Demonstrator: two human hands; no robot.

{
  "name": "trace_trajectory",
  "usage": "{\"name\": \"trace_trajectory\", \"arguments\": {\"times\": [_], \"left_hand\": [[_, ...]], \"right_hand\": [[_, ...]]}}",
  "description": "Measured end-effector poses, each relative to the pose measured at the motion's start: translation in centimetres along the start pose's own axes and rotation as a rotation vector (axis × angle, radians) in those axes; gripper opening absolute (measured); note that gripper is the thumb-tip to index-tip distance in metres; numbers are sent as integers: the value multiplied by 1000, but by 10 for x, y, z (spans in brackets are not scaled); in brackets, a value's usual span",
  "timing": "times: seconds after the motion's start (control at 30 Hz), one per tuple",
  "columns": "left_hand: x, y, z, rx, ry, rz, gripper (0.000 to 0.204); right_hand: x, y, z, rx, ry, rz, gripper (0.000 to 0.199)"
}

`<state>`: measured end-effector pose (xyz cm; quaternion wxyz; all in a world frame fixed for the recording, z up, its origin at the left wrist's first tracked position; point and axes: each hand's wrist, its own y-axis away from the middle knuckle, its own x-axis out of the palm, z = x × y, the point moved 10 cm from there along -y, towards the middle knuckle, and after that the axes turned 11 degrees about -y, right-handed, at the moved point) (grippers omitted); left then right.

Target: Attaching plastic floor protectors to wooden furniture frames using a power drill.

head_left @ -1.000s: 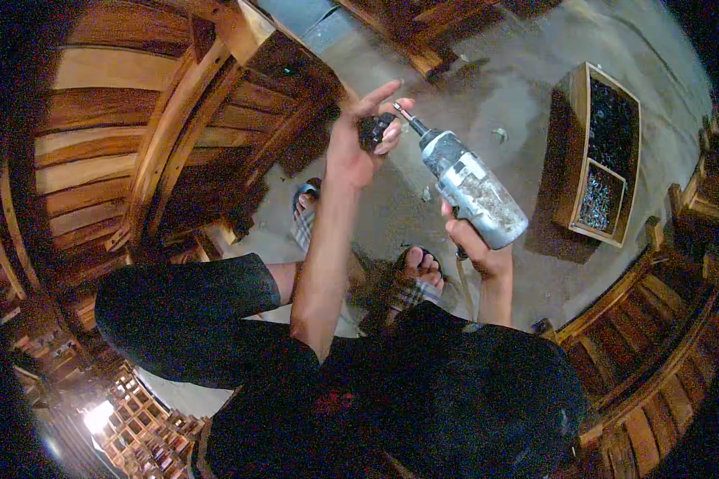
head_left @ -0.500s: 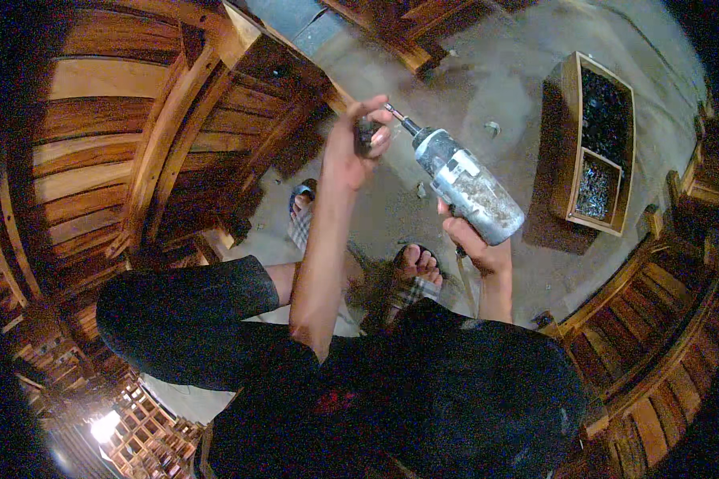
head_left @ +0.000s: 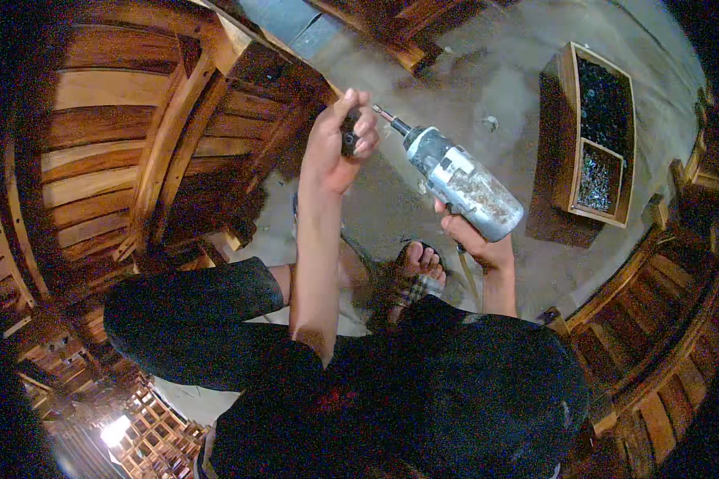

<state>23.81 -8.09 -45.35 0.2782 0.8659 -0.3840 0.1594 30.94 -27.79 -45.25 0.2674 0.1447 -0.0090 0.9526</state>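
My right hand (head_left: 478,239) grips the handle of a worn pale-grey power screwdriver (head_left: 473,190), which slants up and left. A slim driver bit (head_left: 384,114) sticks out of its dark nose. Just left of the bit's tip is my left hand (head_left: 333,156), raised with curled fingers. A small black part (head_left: 349,134) shows between its fingers and palm; its kind is too small to tell. The fingertips are close to the bit but apart from it. A cord or hose (head_left: 467,275) hangs below the right hand.
A wooden box (head_left: 574,132) on the grey floor (head_left: 487,84) holds many small black pieces, with shiny screws in its corner compartment. Slatted wooden furniture (head_left: 96,128) stands at the left, and more slatted wood (head_left: 647,319) lies at the lower right. My sandalled foot (head_left: 423,259) is below.
My left hand has drawn a little left, away from the bit's tip, and its fingers have turned so the black part shows more. The screwdriver has shifted slightly left.
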Motion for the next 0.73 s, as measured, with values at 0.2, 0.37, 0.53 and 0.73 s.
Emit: {"name": "trace_trajectory", "arguments": {"times": [0.2, 0.37, 0.53, 0.73], "left_hand": [[0, 8, -3, -108, 78, 11, 29], [5, 14, -2, -184, 56, -22, 31], [6, 14, -3, -240, 25, -21, 34], [8, 13, 0, -264, -29, -27, 34]], "right_hand": [[6, 1, -5, 81, -120, 2, 32], [2, -5, -10, -1, 111, 93, 35], [-3, -3, -21, -107, 305, 137, 45], [-7, -3, -15, -134, 361, 163, 52]]}}
